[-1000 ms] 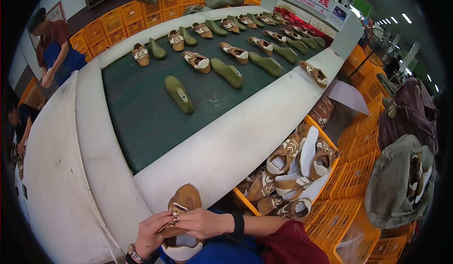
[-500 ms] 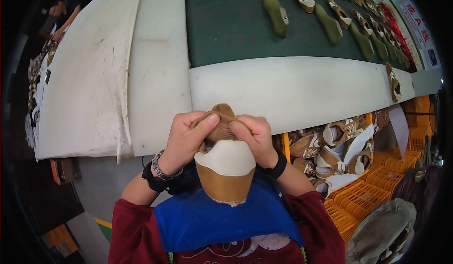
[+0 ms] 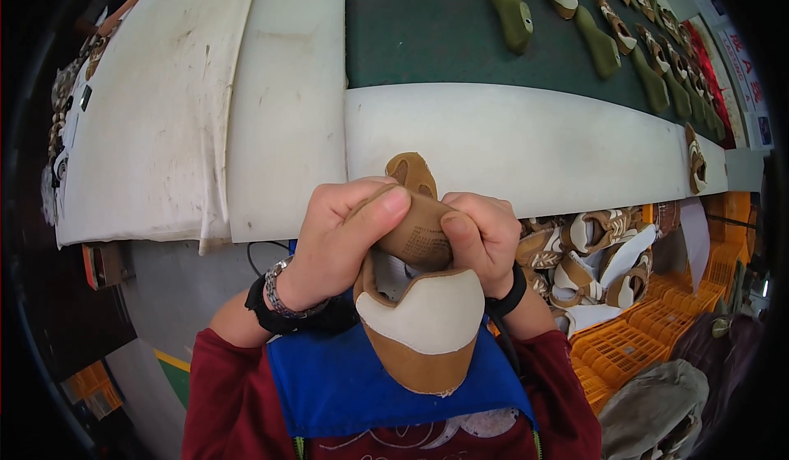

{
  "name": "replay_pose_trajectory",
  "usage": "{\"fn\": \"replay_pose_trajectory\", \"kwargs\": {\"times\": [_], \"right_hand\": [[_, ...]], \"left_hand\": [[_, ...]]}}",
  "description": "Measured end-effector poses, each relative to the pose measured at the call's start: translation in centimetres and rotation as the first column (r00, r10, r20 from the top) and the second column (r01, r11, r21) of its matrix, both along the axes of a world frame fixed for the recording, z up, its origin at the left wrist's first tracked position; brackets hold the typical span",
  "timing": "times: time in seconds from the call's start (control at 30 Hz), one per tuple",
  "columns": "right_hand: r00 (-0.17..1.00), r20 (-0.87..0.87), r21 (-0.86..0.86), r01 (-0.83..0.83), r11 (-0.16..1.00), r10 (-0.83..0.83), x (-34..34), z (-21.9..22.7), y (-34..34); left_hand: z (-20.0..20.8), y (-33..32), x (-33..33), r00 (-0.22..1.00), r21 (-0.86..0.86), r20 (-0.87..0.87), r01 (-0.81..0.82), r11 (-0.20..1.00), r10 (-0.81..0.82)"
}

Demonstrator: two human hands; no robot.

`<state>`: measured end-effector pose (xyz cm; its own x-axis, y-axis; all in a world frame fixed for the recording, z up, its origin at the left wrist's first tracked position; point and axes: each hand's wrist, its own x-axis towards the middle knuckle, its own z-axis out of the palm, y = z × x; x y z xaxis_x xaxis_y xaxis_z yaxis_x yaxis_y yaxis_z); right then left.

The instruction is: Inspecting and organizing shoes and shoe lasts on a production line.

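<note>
Between my two hands is a tan and cream shoe upper (image 3: 423, 316), its heel end toward me. My left hand (image 3: 341, 234) pinches the left edge of the brown tongue (image 3: 417, 242), thumb on top. On the other edge of that tongue, my right hand (image 3: 485, 238) is closed with its thumb pressed down. The tongue is bent up, showing small print on its lining. Beyond my fingers the tan toe part (image 3: 411, 172) sticks out over the white table edge. Part of the upper's sides is hidden by my hands.
A green conveyor belt (image 3: 427, 45) carries green shoe lasts (image 3: 511, 16) and several uppers. One upper (image 3: 696, 160) lies on the white ledge (image 3: 526, 147). To my right, orange crates (image 3: 625, 337) stand by a pile of uppers (image 3: 592, 254). Another person's arm (image 3: 123, 8) shows far left.
The shoe upper has come closer and shifted right with both hands. Its tongue is spread wider and its opening shows more. My view has turned slightly.
</note>
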<state>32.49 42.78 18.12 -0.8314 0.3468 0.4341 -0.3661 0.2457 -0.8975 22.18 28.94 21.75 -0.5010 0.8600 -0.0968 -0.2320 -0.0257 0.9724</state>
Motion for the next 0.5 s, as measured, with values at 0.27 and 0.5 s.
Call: {"fn": "replay_pose_trajectory", "kwargs": {"times": [0.27,0.5], "right_hand": [[1.000,0.024,-0.027,0.004,1.000,-0.004,0.18,0.15,0.08],[0.999,0.051,-0.021,0.020,1.000,-0.019,0.69,0.32,-0.24]], "left_hand": [[0.10,0.19,0.35,0.997,0.000,0.081,-0.003,1.000,0.003],[0.15,0.05,0.71,0.998,0.030,0.057,-0.023,0.999,0.021]]}}
